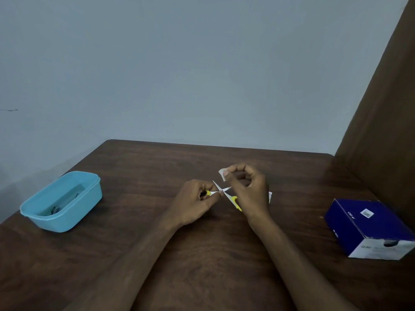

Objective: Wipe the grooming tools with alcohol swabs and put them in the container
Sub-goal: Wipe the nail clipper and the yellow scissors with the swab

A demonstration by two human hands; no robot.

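Fingers (226,174) pinch white swab (221,175), scissors (221,191) — splayed

Left hand (197,198) pinches yellow-handled scissors (222,192) above counter (213,254), blades spread open. Right hand (249,187) pinches white alcohol swab (222,174) just above blades. Light blue container (61,200) far left, dark tool (55,209) inside. Blue swab box (368,227) far right. White wrapper (270,197) peeks behind my right hand.
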